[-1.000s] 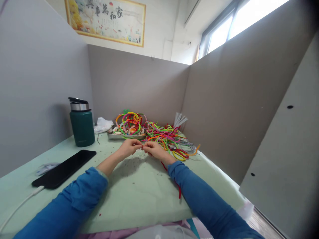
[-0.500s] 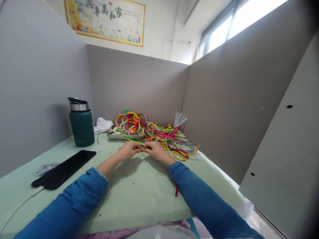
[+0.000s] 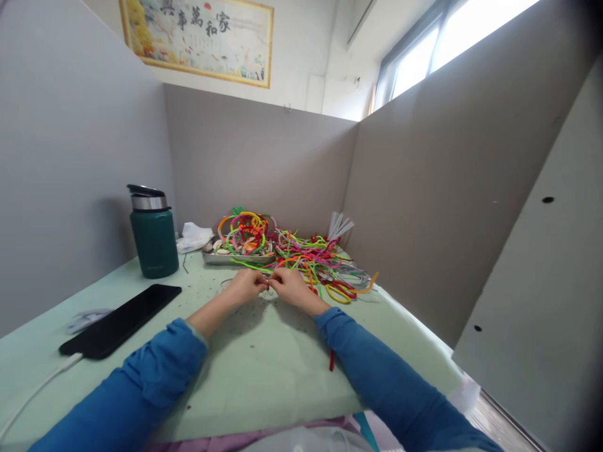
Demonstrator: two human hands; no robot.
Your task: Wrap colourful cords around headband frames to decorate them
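Observation:
Over the middle of the table, my left hand (image 3: 245,286) and my right hand (image 3: 291,287) meet fingertip to fingertip. Both are closed in a pinch on a red pipe cleaner, of which only a small red bit shows between the fingers. A red pipe cleaner end (image 3: 331,360) sticks out beneath my right forearm; whether it is the same piece is hidden. Just beyond my hands lies a tangled heap of colourful pipe cleaners (image 3: 311,252). Behind my left hand stands a metal tray (image 3: 226,258) holding shell-like pieces and bent pipe cleaner rings (image 3: 254,216).
A green bottle (image 3: 154,242) with its lid tilted up stands at the left. Nearer lies a black phone (image 3: 122,320) with a white cable (image 3: 40,389). White tissue (image 3: 195,235) sits beside the tray. Grey partitions (image 3: 259,150) enclose the table.
My hands have shifted slightly, fingertips still together, and my left wrist has turned a little. The red bit between the fingers shows a touch lower. Everything else stays where it was.

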